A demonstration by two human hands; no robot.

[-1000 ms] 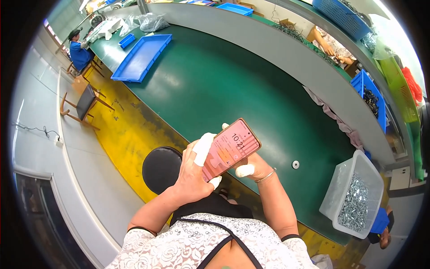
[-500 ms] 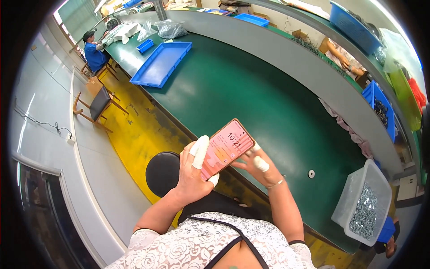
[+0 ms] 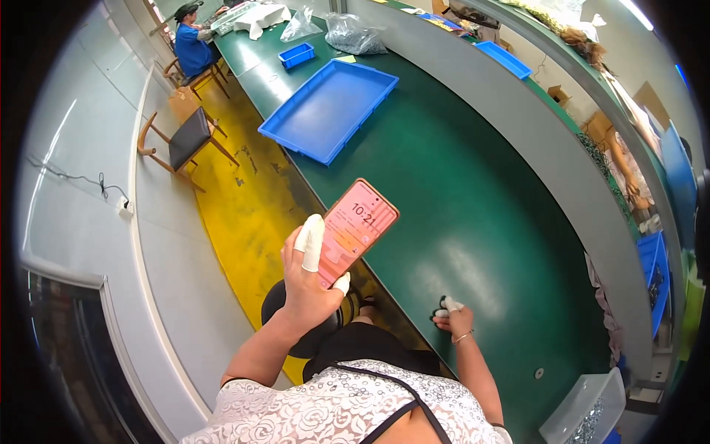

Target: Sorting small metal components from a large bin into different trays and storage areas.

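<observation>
My left hand (image 3: 307, 285), with white finger cots on some of its fingers, holds a smartphone (image 3: 360, 222). The phone is tilted, its lit pink screen facing up, and it is above the near edge of the green table (image 3: 473, 214). To the right of the phone, my right hand (image 3: 452, 317) is low over the tabletop, its finger-cotted fingertips at or near the surface. Those fingers are a little apart, and I see nothing held in them. A small white ring-shaped disc (image 3: 539, 374) lies farther right on the table.
A large blue tray (image 3: 329, 111) and a small blue bin (image 3: 296, 55) sit toward the far left, near plastic bags (image 3: 355, 33). At lower right stands a translucent tub (image 3: 584, 411) of small metal parts. A stool (image 3: 275, 303), a chair (image 3: 188, 140) and a seated person (image 3: 192, 44) line the left side.
My right hand has left the phone and moved down and right to the tabletop. The left hand keeps holding the phone. The whole view has shifted, bringing the blue tray nearer the middle.
</observation>
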